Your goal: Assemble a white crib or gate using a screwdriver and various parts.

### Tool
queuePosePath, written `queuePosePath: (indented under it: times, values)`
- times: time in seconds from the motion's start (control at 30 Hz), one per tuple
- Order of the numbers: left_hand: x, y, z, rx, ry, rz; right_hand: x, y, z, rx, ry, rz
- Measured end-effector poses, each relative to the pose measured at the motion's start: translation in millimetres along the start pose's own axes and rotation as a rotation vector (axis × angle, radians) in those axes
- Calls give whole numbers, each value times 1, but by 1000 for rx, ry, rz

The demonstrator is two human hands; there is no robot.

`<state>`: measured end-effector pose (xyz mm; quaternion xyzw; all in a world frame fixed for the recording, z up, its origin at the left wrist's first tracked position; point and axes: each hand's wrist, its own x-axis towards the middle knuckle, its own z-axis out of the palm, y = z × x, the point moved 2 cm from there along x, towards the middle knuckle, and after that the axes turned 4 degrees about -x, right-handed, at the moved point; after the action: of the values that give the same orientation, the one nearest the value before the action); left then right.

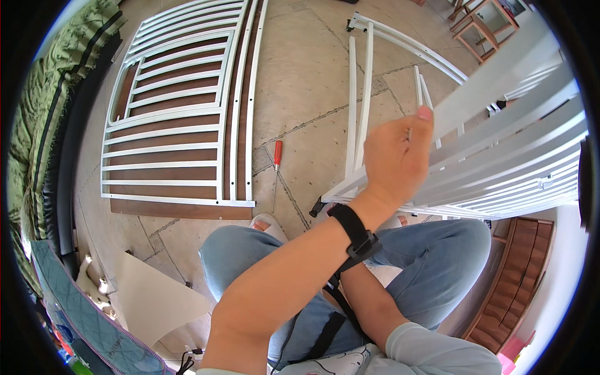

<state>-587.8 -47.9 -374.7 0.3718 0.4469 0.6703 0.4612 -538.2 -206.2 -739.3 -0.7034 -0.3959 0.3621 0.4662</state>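
My left hand [400,153], with a black strap [356,232] round its wrist, is raised at the near edge of a white slatted panel [500,159]. Its fingers are curled closed, and the thumb tip lies against a wide white slat. What the fingers hold is hidden. My right forearm [372,300] crosses below the left one; the right hand is out of sight behind my left wrist. The panel stands tilted at the right, joined to or resting by a white frame [367,87] with black castors [317,206].
On the tiled floor [300,75] a red-handled screwdriver [277,155] lies beside another white slatted panel [162,139] on brown board. A beige sheet [156,297] and a green-covered sofa [47,119] are at left. A wooden chair [478,31] stands at the far right.
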Motion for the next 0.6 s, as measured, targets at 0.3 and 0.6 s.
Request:
queuePosePath:
  times: [0.3,0.6]
  values:
    - [2,2,6,-10,-42,18,71,18,3,287,-73,163]
    - [-2,4,2,2,-68,9,75,49,-9,589,-135,393]
